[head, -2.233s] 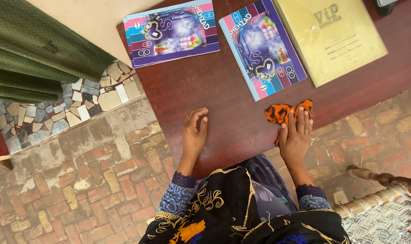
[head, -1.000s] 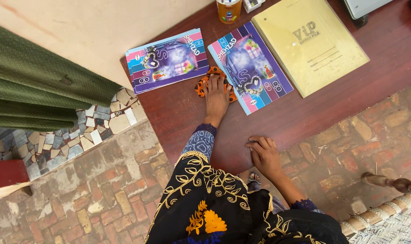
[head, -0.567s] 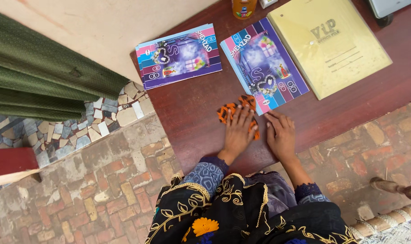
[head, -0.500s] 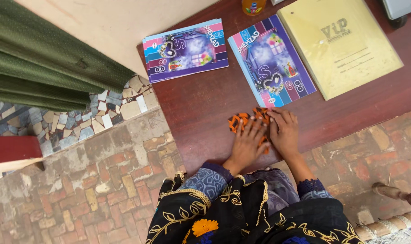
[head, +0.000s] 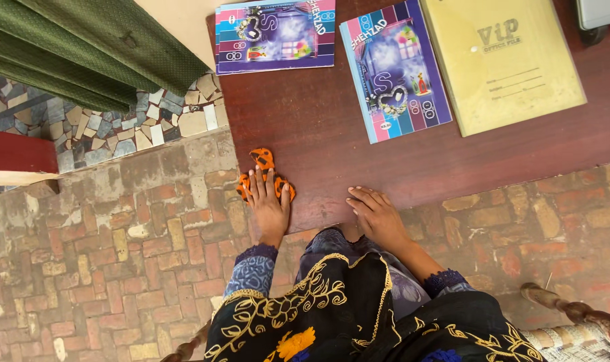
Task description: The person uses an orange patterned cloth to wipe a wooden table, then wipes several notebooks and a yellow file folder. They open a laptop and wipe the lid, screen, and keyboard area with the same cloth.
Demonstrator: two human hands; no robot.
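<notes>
My left hand (head: 270,204) lies flat, fingers spread and pressed down on an orange cloth with black spots (head: 263,163), at the near left corner of the dark red table (head: 305,127). The cloth is bunched under my palm and fingers; one end sticks out past my fingertips, and part of it hangs over the table's left edge above the brick floor (head: 117,268). My right hand (head: 377,216) rests on the table's near edge, well apart from the cloth, holding nothing; its fingers are loosely curled with the tips on the wood. Further back on the table lie two notebooks with colourful covers: one (head: 275,35) near the far left corner, the other (head: 395,67) to its right, set at a slant. A yellow file folder (head: 506,60) lies just beside the second notebook, touching or slightly overlapping its right edge. A green curtain (head: 83,47) hangs at the upper left, above a strip of mosaic tile (head: 117,127)
</notes>
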